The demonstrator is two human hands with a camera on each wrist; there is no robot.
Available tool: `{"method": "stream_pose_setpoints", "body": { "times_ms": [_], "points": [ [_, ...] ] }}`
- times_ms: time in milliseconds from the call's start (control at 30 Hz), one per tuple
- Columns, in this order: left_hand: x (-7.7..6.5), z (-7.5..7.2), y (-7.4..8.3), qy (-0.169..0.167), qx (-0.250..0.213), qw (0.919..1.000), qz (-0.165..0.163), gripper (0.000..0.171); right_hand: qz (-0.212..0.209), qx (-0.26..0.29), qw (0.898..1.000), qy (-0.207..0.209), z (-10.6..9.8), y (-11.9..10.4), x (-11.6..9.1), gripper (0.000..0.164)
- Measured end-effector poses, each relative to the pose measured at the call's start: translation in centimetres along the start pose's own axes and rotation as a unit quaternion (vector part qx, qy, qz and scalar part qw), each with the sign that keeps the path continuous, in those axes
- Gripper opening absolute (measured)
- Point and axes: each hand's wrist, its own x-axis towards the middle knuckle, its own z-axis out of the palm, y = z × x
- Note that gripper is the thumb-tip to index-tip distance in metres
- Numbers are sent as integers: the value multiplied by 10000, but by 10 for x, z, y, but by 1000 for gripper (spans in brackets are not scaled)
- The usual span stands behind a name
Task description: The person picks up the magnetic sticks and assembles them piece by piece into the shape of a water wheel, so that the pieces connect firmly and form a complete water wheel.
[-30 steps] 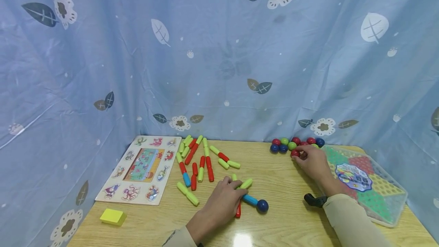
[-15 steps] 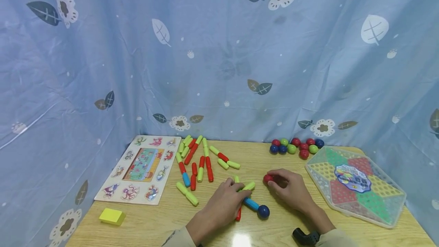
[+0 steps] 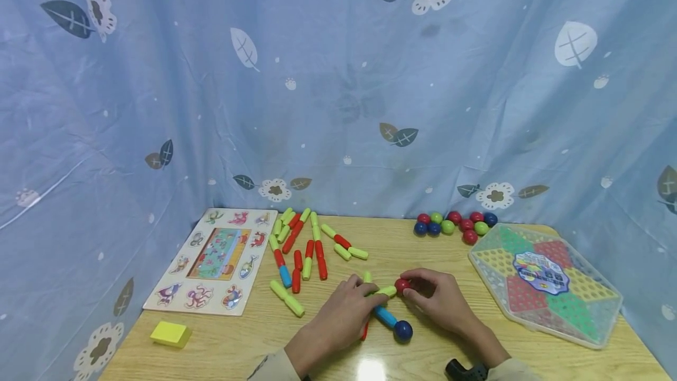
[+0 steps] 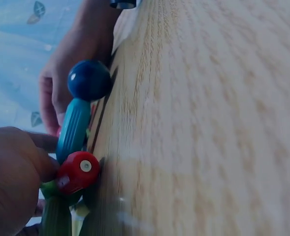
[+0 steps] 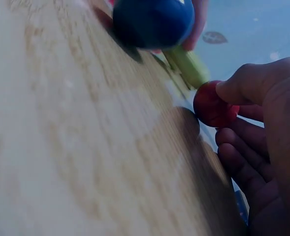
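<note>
Left hand [image 3: 341, 313]: gripped the joined rods [image 3: 385, 316].
Red ball [image 3: 402, 286]: sat at two o'clock from there, by the green rod [image 3: 389, 291]; seemed light, hard, slippery, best held across its middle.
Right hand [image 3: 441, 301]: pinched it narrowly.

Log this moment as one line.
left hand: grips stick cluster | right hand: pinches red ball at tip of yellow-green stick | dark blue ball: on end of blue stick

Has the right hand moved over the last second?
Yes. Against the game box, the right hand has moved left and closer to the person; it now pinches a red ball at the end of a yellow-green stick.
</note>
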Motion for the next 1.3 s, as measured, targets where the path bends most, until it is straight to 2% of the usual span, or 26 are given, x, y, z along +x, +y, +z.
{"method": "stream_pose_setpoints", "body": {
  "times_ms": [200,500,600,667,767,900,1000,1100,1200,1300],
  "points": [
    [0,-2,-1,37,-1,10000,48,44,-17,184,9997,-146,-3,2,1,19],
    [-2,-7,0,-357,-107,9993,-80,57,-52,556,9960,-702,-10,6,0,9],
    [-2,-8,1,-474,-167,9987,-72,61,-60,680,9948,-752,-19,9,1,11],
    [-1,-9,1,-525,-238,9983,-52,62,-58,699,9958,-594,-29,11,3,13],
    [0,-9,1,-570,-404,9976,8,62,-20,553,9984,-70,-50,19,8,15],
    [0,-9,0,-567,-577,9965,208,69,402,105,9971,644,-84,34,14,18],
    [0,-10,-2,-499,-640,9958,415,74,772,-307,9927,874,-107,49,18,24],
    [-1,-13,-4,-393,-637,9955,583,75,914,-727,9880,1011,-124,62,21,28],
    [-2,-14,-5,-186,-565,9963,622,68,939,-1162,9810,1237,-133,72,26,30],
    [-1,-12,-5,110,-395,9982,443,50,916,-1568,9725,1458,-135,77,32,33]
  ]
}}
